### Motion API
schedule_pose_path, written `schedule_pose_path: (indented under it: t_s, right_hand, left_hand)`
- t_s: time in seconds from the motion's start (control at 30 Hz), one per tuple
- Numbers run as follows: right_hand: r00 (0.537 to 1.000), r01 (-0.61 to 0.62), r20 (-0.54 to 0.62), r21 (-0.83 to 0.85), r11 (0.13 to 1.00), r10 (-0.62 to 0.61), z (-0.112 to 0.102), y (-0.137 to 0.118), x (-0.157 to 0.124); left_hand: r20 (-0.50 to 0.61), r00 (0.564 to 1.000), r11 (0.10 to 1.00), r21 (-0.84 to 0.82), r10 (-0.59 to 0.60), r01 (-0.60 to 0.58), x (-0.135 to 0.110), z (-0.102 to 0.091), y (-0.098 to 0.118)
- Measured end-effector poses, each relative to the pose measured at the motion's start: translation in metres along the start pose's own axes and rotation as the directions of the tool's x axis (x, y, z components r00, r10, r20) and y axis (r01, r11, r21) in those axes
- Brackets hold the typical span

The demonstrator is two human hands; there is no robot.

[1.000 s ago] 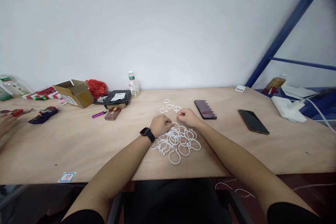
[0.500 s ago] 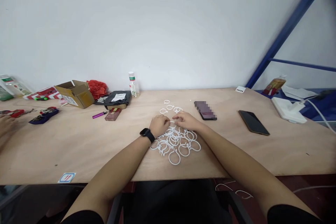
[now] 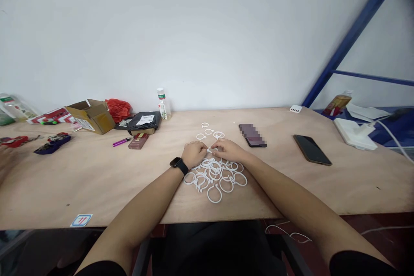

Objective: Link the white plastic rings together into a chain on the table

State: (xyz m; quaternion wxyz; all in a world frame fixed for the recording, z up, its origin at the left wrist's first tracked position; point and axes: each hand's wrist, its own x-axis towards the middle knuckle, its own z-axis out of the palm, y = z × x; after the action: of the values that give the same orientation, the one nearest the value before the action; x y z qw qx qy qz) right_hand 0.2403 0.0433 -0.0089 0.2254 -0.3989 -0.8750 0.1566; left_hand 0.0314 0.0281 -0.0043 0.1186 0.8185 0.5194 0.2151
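A heap of several white plastic rings [image 3: 216, 176] lies on the wooden table [image 3: 97, 181] in front of me. My left hand [image 3: 193, 154], with a black watch on the wrist, and my right hand [image 3: 228, 150] meet at the heap's far edge. Both pinch one white ring [image 3: 210, 150] between their fingertips. A few more separate rings [image 3: 210, 131] lie just beyond the hands.
Two phones [image 3: 253, 135] [image 3: 312, 149] lie to the right. To the left are a cardboard box [image 3: 91, 115], a black parcel [image 3: 144, 121], a small bottle [image 3: 162, 103], a purple lighter [image 3: 121, 141] and a dark red pack [image 3: 137, 140]. Another person's hand [image 3: 4, 161] shows at the far left edge.
My right hand moved left from the far side of the heap to meet my left hand, and both closed on one ring. The view shifted slightly.
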Motion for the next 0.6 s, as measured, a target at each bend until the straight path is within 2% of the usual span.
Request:
schedule_pose_path:
  t_s: [0.13, 0.23, 0.33, 0.43, 0.5, 0.6]
  right_hand:
    - [0.996, 0.052, -0.074, 0.080, 0.995, -0.046, 0.001, 0.001, 0.002]
    - [0.990, -0.023, -0.126, 0.281, 0.959, 0.060, 0.005, -0.001, 0.004]
    - [0.978, -0.154, -0.023, 0.579, 0.800, 0.205, 0.009, -0.003, 0.005]
    - [0.965, -0.233, 0.115, 0.785, 0.574, 0.234, 0.010, -0.005, 0.006]
    - [0.966, -0.217, 0.118, 0.853, 0.474, 0.229, 0.009, -0.005, 0.006]
    - [0.969, -0.170, 0.080, 0.902, 0.397, 0.233, 0.007, -0.005, 0.006]
  left_hand:
    - [-0.030, 0.999, 0.998, -0.047, 0.040, -0.042, -0.001, 0.001, 0.001]
    - [-0.122, 0.987, 0.984, -0.135, 0.103, -0.119, -0.001, 0.002, 0.001]
    - [-0.215, 0.961, 0.958, -0.185, 0.177, -0.218, 0.001, 0.003, 0.000]
    - [-0.280, 0.936, 0.944, -0.192, 0.211, -0.270, 0.002, 0.003, -0.001]
    - [-0.317, 0.923, 0.936, -0.199, 0.217, -0.289, 0.001, 0.001, 0.000]
    - [-0.315, 0.922, 0.933, -0.202, 0.227, -0.299, -0.001, -0.002, 0.001]
